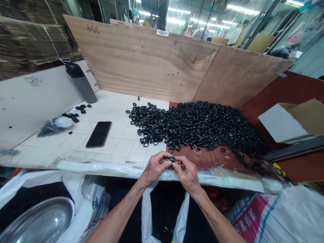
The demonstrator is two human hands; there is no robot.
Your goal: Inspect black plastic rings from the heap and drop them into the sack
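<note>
A small black ring-shaped part (pixel 172 159) is pinched between my two hands above the table's front edge. My left hand (pixel 157 166) grips it from the left with thumb and fingers, and my right hand (pixel 186 171) holds it from the right. Just beyond my fingers spreads a big pile of similar black parts (pixel 202 125), lying partly on the pale surface and partly on the reddish board. Below my hands, an open white bag (pixel 146 216) hangs with dark contents inside.
A phone (pixel 99 134) lies left of the pile, with a grey bottle (pixel 84 87) and a plastic bag (pixel 54 124) beyond. Wooden boards (pixel 141 60) wall the back. An open box (pixel 283 123) stands right. A metal basin (pixel 43 222) and a filled sack (pixel 291 212) flank me below.
</note>
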